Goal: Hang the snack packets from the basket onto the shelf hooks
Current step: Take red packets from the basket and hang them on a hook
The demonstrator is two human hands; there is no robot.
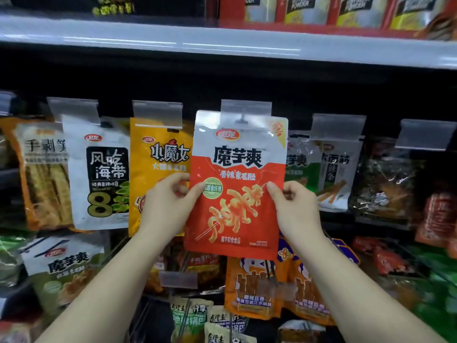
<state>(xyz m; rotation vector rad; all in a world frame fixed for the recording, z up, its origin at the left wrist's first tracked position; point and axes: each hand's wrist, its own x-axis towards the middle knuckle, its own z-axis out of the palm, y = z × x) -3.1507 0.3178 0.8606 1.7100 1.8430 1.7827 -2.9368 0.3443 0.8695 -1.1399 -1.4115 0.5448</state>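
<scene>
A red and white snack packet (237,206) is held upright in front of the shelf. My left hand (168,204) pinches its left edge and my right hand (294,209) pinches its right edge, thumbs on the front. The packet's top sits at a shelf hook (243,120) under a clear price tag holder (246,110). I cannot tell whether the hook passes through the packet's hole. The basket is not in view.
Other packets hang on neighbouring hooks: a white seaweed packet (101,174), a yellow packet (158,169), and green and white packets (321,169) to the right. Orange packets (259,288) hang on the row below. A grey shelf edge (222,43) runs above.
</scene>
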